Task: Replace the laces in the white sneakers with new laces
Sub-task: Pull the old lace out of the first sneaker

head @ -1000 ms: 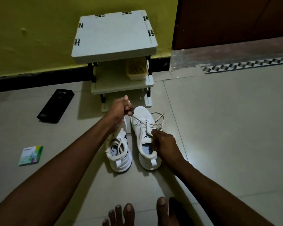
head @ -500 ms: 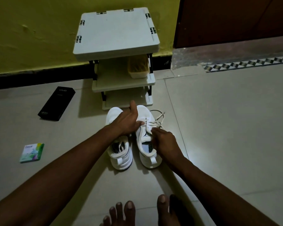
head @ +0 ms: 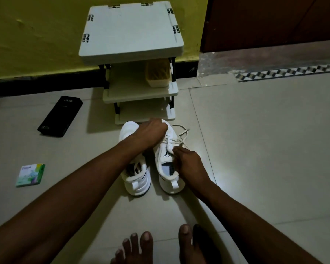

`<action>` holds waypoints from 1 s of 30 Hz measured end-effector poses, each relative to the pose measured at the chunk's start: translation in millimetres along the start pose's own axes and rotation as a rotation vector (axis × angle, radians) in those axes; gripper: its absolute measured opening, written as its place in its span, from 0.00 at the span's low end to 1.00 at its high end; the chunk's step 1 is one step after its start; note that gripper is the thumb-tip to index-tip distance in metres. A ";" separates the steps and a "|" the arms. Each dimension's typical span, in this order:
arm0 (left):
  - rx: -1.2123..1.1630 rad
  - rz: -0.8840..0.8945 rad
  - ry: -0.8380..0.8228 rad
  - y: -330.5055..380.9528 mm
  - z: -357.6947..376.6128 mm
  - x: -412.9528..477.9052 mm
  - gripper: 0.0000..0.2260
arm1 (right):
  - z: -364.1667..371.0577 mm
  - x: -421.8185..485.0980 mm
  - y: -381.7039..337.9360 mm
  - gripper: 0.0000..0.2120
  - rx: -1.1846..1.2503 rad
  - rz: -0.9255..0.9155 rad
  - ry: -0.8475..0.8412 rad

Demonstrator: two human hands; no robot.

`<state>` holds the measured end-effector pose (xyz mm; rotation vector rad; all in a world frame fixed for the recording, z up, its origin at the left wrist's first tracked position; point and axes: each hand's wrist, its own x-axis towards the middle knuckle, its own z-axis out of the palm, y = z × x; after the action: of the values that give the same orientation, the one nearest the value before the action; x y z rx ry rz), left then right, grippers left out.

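The sneaker [head: 171,184] is found beneath both hands, gripped at its eyelet row by the right hand [head: 189,162], the left hand [head: 152,133] curled over its forefoot, grasp hidden; the old lace [head: 180,139] is best drawn out row by row while the upper is steadied.

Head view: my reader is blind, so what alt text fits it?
Seen from above, a person's left hand and right hand work at the loose lace of one white sneaker on a tiled floor; the other sneaker stands beside it, before a small shelf rack.
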<state>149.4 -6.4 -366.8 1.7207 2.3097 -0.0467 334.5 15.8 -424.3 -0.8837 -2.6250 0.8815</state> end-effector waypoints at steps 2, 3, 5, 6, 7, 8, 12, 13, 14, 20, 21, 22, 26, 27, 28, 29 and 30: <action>-0.199 -0.218 0.324 -5.6 -7.5 1.4 0.09 | -0.7 -1.1 -0.4 0.14 0.013 0.025 -0.001; -0.497 -0.364 0.450 -8.8 -10.5 1.6 0.09 | -1.4 -2.3 -0.6 0.12 0.013 0.032 0.009; -1.292 -0.574 0.481 -17.0 -14.7 5.4 0.12 | -1.5 -3.9 -1.1 0.10 -0.007 0.046 0.027; -1.587 -0.607 0.451 -19.3 -13.7 4.0 0.13 | -1.5 -4.4 -1.0 0.09 -0.013 0.053 0.028; -1.689 -0.573 0.419 -20.2 -12.5 -0.6 0.14 | -2.0 -4.1 -2.0 0.08 -0.007 0.052 0.027; -1.600 -0.468 0.406 -19.3 -10.8 -6.2 0.13 | -1.8 -4.0 -2.5 0.08 0.002 0.054 0.015; -0.532 0.104 0.272 -21.1 1.3 -18.3 0.07 | -1.4 -1.4 -2.7 0.07 0.008 0.073 0.011; -0.317 0.163 0.167 -21.9 5.6 -16.6 0.08 | -1.5 -1.9 -3.4 0.07 0.000 0.076 0.018; -0.151 0.179 0.078 -22.4 8.8 -14.7 0.09 | -2.6 -1.6 -4.5 0.09 -0.014 0.075 0.022; 0.082 0.087 0.101 -16.1 11.5 -3.3 0.06 | -4.6 -2.9 -6.8 0.10 -0.038 0.078 0.000; 0.060 0.067 0.113 -14.8 11.0 -3.1 0.05 | -5.1 -2.8 -6.8 0.10 -0.039 0.079 0.005; -0.003 0.038 0.138 -15.7 12.5 -3.0 0.04 | -5.4 -2.5 -6.9 0.11 -0.041 0.078 0.010; -1.041 -0.238 0.317 -9.8 11.7 -6.5 0.11 | -5.5 -3.0 -6.5 0.14 -0.041 0.086 0.018; -1.417 -0.337 0.361 -2.0 7.7 -8.7 0.14 | -5.6 -3.5 -5.8 0.15 -0.043 0.085 0.012; -1.667 -0.412 0.391 0.7 4.2 -9.9 0.15 | -4.6 -2.9 -6.4 0.15 -0.037 0.084 0.014; -1.743 -0.441 0.427 1.2 2.3 -11.0 0.15 | -4.2 -3.4 -6.1 0.15 -0.034 0.089 0.018; -1.608 -0.408 0.486 -1.9 0.4 -11.8 0.15 | -4.7 -3.5 -6.6 0.13 -0.036 0.092 0.015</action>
<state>150.7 -18.1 -364.8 0.3998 1.7298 1.7131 336.1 11.7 -416.7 -1.0233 -2.6137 0.8480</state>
